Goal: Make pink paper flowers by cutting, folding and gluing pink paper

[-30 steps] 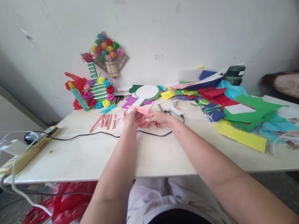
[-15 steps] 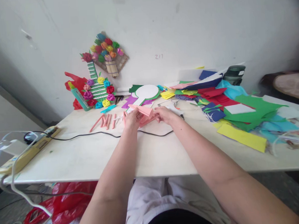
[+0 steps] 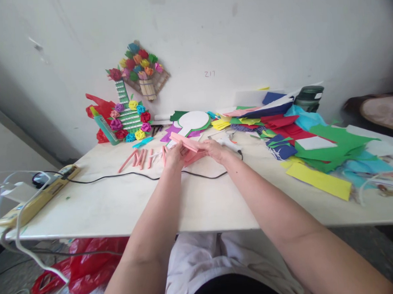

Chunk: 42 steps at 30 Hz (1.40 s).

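Note:
A folded strip of pink paper is held up between my two hands over the middle of the table. My left hand grips its left part, fingers closed. At its right end, my right hand pinches the paper. More pink paper lies just below the strip, partly hidden by the hands. Several pink rolled pieces rest on the table left of my left hand. Behind the hands is a white round shape with a handle and green edge.
A black cable crosses the table before the hands. At left lie a power strip and green glue bottle. Paper flower crafts stand behind. Coloured paper sheets pile up at right, near a dark bottle.
The pink strip has turned and looks narrower, its right end tilted down. My right hand has moved slightly and now closes on that end.

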{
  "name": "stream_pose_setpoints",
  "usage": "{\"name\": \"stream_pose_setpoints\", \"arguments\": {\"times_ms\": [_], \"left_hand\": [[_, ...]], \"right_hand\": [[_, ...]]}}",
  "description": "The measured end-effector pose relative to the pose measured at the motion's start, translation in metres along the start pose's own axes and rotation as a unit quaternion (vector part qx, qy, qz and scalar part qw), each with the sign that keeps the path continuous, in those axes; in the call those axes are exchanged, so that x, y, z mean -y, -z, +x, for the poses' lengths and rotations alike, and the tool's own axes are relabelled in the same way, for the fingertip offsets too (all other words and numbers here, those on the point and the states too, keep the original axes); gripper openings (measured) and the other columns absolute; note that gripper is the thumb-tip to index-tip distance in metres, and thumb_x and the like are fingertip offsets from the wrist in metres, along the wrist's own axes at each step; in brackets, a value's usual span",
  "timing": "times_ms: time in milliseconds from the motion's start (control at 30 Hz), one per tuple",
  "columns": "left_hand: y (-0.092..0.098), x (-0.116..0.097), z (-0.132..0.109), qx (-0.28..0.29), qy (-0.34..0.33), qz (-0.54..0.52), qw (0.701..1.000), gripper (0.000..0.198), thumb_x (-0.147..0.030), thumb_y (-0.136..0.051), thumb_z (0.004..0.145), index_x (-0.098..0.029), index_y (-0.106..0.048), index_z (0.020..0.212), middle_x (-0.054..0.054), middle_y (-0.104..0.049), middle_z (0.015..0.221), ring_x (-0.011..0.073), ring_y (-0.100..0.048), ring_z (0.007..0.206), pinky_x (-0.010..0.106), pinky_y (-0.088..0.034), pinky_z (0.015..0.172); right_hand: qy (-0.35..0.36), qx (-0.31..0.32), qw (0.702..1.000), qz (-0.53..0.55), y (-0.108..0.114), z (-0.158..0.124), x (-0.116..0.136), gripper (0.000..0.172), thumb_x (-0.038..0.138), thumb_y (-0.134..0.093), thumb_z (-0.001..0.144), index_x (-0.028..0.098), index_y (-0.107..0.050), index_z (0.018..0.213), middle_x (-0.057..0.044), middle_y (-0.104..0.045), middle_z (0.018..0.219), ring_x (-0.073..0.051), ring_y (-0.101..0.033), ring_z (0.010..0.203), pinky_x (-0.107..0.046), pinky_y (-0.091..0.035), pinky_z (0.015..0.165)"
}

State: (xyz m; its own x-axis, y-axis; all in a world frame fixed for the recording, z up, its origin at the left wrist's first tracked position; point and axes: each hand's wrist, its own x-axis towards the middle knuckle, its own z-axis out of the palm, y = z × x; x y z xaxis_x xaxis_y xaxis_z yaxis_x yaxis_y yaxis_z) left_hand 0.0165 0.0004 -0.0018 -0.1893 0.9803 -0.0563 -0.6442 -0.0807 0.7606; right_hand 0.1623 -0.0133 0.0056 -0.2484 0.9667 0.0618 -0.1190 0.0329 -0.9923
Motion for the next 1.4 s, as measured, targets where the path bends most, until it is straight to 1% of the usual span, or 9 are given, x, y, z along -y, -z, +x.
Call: {"name": "stream_pose_setpoints", "arguments": {"times_ms": [133,233,400,500,667,867,1033,1200,1400], "left_hand": [[-0.001,-0.001,-0.002,0.02,0.003,0.012,1.0,0.008,-0.013,-0.057,0.077,-0.015,-0.052,0.071,0.001,-0.06,0.06,0.0126,-0.063,0.061,0.029,-0.052,0.074],[-0.001,0.0,-0.002,0.033,0.008,0.024,0.999,0.007,-0.014,-0.058,0.076,-0.012,-0.055,0.07,0.004,-0.062,0.064,0.014,-0.063,0.063,0.031,-0.051,0.075],[0.0,0.001,0.0,0.055,-0.001,0.021,0.998,0.009,-0.014,-0.056,0.078,-0.011,-0.056,0.069,0.003,-0.061,0.061,0.0136,-0.063,0.064,0.031,-0.05,0.077],[0.0,0.001,0.0,0.066,-0.009,0.014,0.998,0.008,-0.014,-0.057,0.077,-0.012,-0.056,0.068,0.002,-0.059,0.059,0.0123,-0.062,0.062,0.031,-0.049,0.077],[0.0,0.001,-0.002,0.076,-0.011,0.028,0.997,0.015,-0.017,-0.062,0.073,-0.014,-0.051,0.063,-0.001,-0.056,0.055,0.0101,-0.058,0.056,0.026,-0.048,0.07],[-0.003,0.0,-0.007,0.091,-0.013,0.038,0.995,0.02,-0.019,-0.065,0.07,-0.015,-0.048,0.059,-0.003,-0.053,0.052,0.0088,-0.056,0.053,0.024,-0.046,0.066],[-0.003,-0.001,-0.01,0.1,-0.006,0.045,0.994,0.019,-0.021,-0.066,0.07,-0.014,-0.051,0.061,-0.001,-0.056,0.055,0.0096,-0.058,0.056,0.025,-0.047,0.069],[-0.002,0.0,-0.008,0.128,-0.01,0.04,0.991,0.014,-0.023,-0.067,0.07,-0.014,-0.057,0.067,0.002,-0.062,0.061,0.0119,-0.062,0.063,0.025,-0.047,0.071],[-0.003,-0.002,-0.012,0.141,-0.016,0.039,0.989,0.013,-0.022,-0.067,0.069,-0.012,-0.059,0.067,0.003,-0.063,0.062,0.0125,-0.062,0.062,0.026,-0.048,0.071]], "right_hand": [[-0.03,0.046,0.997,-0.049,-0.004,-0.007,0.005,0.034,0.045,-0.066,0.07,0.012,-0.063,0.076,-0.007,-0.067,0.072,-0.012,-0.061,0.06,-0.02,-0.046,0.052],[-0.047,0.037,0.994,-0.092,-0.007,-0.012,0.01,0.042,0.054,-0.062,0.071,0.012,-0.063,0.075,-0.008,-0.066,0.066,-0.013,-0.061,0.056,-0.019,-0.041,0.043],[-0.057,0.006,0.988,-0.141,-0.006,-0.014,0.013,0.047,0.059,-0.058,0.071,0.013,-0.061,0.071,-0.008,-0.064,0.06,-0.013,-0.059,0.047,-0.019,-0.035,0.035],[-0.087,0.027,0.984,-0.153,-0.003,-0.014,0.013,0.05,0.06,-0.054,0.074,0.011,-0.06,0.069,-0.01,-0.065,0.06,-0.014,-0.059,0.045,-0.02,-0.036,0.035],[-0.105,0.106,0.986,-0.08,-0.002,-0.012,0.009,0.039,0.049,-0.063,0.072,0.011,-0.062,0.08,-0.008,-0.067,0.06,-0.012,-0.057,0.045,-0.018,-0.038,0.037],[-0.071,0.05,0.995,-0.046,-0.008,-0.01,0.005,0.024,0.034,-0.067,0.071,0.01,-0.064,0.076,-0.006,-0.066,0.057,-0.009,-0.056,0.042,-0.016,-0.035,0.036],[-0.069,0.022,0.997,-0.033,-0.01,-0.01,0.003,0.016,0.026,-0.067,0.071,0.01,-0.064,0.074,-0.004,-0.065,0.053,-0.009,-0.054,0.041,-0.017,-0.038,0.037],[-0.069,0.026,0.997,-0.024,-0.01,-0.01,0.003,0.018,0.028,-0.065,0.073,0.011,-0.063,0.07,-0.005,-0.065,0.053,-0.01,-0.055,0.042,-0.017,-0.038,0.036],[-0.064,0.015,0.998,-0.012,-0.01,-0.01,0.003,0.021,0.03,-0.065,0.073,0.01,-0.062,0.067,-0.006,-0.064,0.053,-0.01,-0.055,0.041,-0.018,-0.039,0.036]]}}
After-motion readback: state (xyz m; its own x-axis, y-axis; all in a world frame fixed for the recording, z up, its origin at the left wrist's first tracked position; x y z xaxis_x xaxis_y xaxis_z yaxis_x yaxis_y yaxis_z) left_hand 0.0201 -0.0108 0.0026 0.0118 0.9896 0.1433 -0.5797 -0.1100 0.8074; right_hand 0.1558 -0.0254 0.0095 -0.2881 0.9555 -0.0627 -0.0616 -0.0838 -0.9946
